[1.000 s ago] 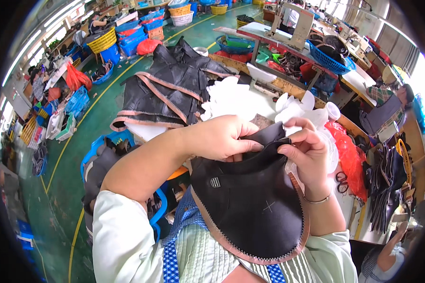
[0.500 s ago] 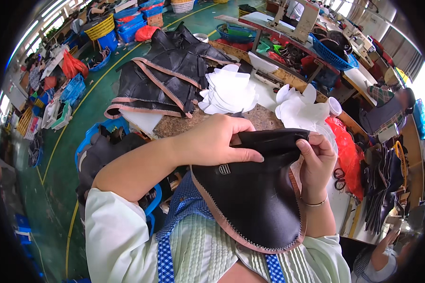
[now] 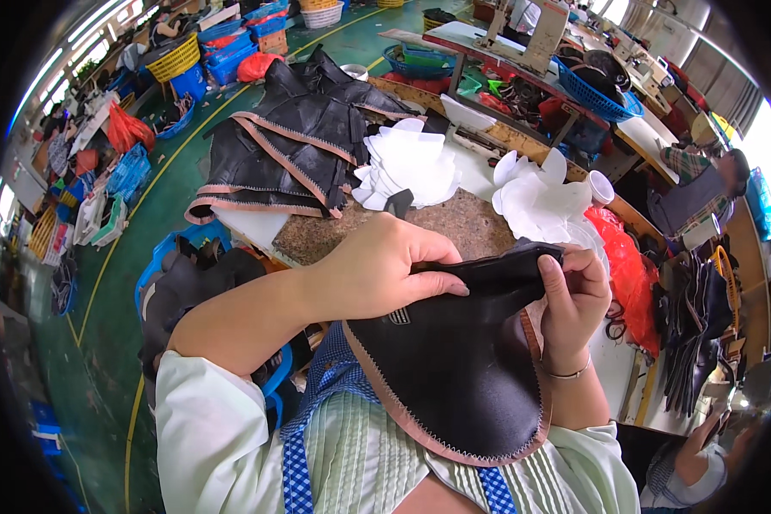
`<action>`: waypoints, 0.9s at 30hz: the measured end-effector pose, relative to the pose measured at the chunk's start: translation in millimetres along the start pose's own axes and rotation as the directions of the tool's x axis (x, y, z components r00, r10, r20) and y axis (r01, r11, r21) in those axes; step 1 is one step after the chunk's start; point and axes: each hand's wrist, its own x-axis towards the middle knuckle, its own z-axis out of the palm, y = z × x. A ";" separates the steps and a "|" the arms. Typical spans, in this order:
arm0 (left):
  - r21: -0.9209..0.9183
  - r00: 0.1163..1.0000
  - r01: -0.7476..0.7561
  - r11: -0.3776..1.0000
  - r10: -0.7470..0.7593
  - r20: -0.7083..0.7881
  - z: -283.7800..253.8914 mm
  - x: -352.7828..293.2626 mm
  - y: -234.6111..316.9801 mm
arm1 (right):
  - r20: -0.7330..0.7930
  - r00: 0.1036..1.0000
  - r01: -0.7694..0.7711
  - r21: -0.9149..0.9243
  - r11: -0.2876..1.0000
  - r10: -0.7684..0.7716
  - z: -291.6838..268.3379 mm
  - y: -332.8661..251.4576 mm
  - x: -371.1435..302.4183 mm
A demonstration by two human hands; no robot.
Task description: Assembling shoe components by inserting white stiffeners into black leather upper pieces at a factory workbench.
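A black leather upper piece (image 3: 463,377) hangs in front of my chest, its curved lower edge bound in pinkish-brown with zigzag stitching. My left hand (image 3: 385,270) pinches its folded top edge between thumb and fingers. At the other end of that fold, my right hand (image 3: 574,295) grips the top corner, thumb on the near side. A small metallic-looking emblem (image 3: 400,316) shows partly beneath my left hand. Beyond the hands, similar black pieces (image 3: 283,146) lie heaped on the table, next to a stack of white cut shapes (image 3: 407,167).
A brown speckled board (image 3: 334,236) lies beyond my left hand. More white pieces (image 3: 540,201), a white cup (image 3: 600,187) and a red plastic bag (image 3: 625,274) are to the right. Black pieces (image 3: 694,317) hang farther right. A blue basket (image 3: 158,265) holds dark pieces at left.
My left hand has shifted slightly left and lower along the fold, covering more of the emblem. The folded top edge looks straighter. My right hand keeps its grip.
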 end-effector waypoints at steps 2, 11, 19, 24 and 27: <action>0.020 0.998 -0.061 0.998 0.062 -0.015 0.9 -1.7 3.1 | 0.042 0.999 0.003 0.045 0.999 -0.005 -1.6 -5.2 6.9; 0.356 0.966 -0.137 0.925 0.045 0.255 -23.0 17.5 18.8 | 0.891 0.453 0.237 -0.089 0.967 -0.029 6.9 -43.2 100.6; 0.322 0.825 -0.139 0.937 -0.070 0.560 -37.3 6.7 41.1 | 0.969 0.234 0.368 -0.166 0.915 0.082 -6.9 -43.6 117.1; 0.274 0.860 -0.087 0.958 -0.067 0.506 -36.6 -10.3 39.1 | 0.954 0.253 0.497 0.014 0.867 -0.161 35.1 -35.9 58.6; 0.406 0.827 0.009 0.914 -0.235 0.511 -45.2 -12.7 39.7 | 0.946 0.315 0.250 -0.002 0.968 -0.079 40.0 -26.9 55.4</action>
